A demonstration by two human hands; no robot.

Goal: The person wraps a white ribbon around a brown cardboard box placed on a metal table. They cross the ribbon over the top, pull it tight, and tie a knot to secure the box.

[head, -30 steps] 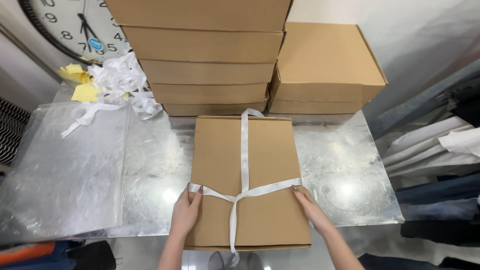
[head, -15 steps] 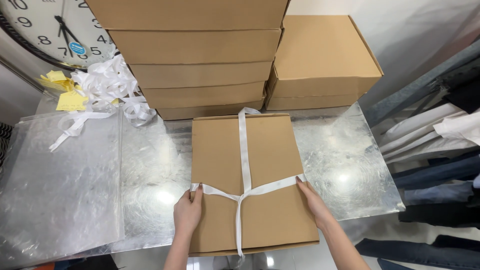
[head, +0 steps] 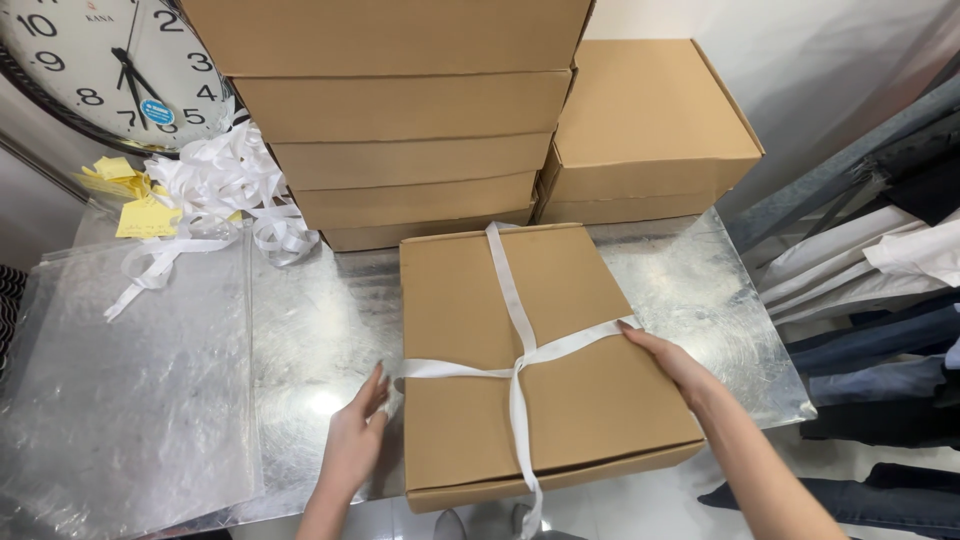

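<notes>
Galvanised, shiny metal worktop [head: 320, 330] is carrying a flat brown cardboard box [head: 560, 400] overhanging its near edge; the crossed white ribbon [head: 518, 362] is binding it. Left hand [head: 355, 440] and right hand [head: 672, 362], both open, are pressing its sides; slipping palms could tip it off.

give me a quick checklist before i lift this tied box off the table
1. Ribbon crossed and knotted over the box lid: ok.
2. Left hand at the left edge, fingers by the ribbon end: ok. Grip under the box: cannot tell.
3. Right hand flat on the lid at the right edge, not gripping: not ok.
4. Box fully on the table: not ok, the near end hangs over the edge.
5. Loose ribbon tail hanging at the front: not ok, could snag.
6. Stack of boxes behind stands apart from it: ok.
</notes>
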